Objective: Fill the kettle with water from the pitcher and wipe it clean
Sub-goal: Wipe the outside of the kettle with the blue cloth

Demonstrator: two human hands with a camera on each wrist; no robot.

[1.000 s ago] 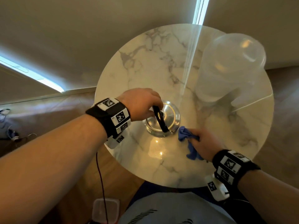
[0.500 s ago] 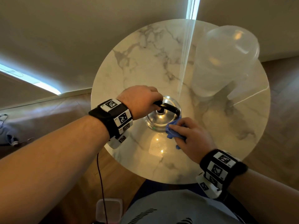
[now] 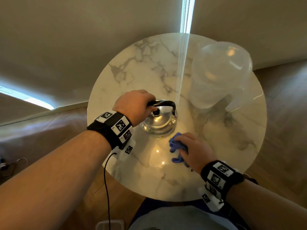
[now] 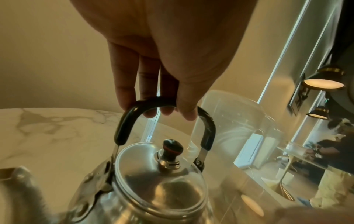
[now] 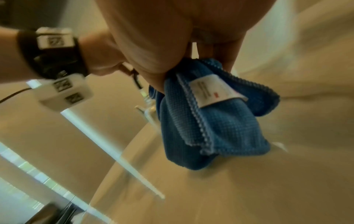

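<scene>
A shiny steel kettle (image 3: 159,123) (image 4: 159,189) with its lid on stands in the middle of the round marble table (image 3: 132,72). My left hand (image 3: 135,106) (image 4: 159,106) grips its black arched handle (image 4: 206,128) from above. My right hand (image 3: 192,151) holds a bunched blue cloth (image 3: 176,146) (image 5: 216,124) on the tabletop just in front of the kettle; whether the cloth touches the kettle I cannot tell. A clear plastic pitcher (image 3: 219,75) (image 4: 239,128) stands at the back right of the table.
A black cable (image 3: 106,188) hangs from my left wrist over the near table edge. A pale plastic container (image 3: 108,225) sits on the wooden floor below. Wall lamps (image 4: 321,83) show at the right in the left wrist view.
The kettle's handle has turned from pointing toward me to lying crosswise. My right hand with the cloth went up onto the kettle's near side, then came back down to the tabletop.
</scene>
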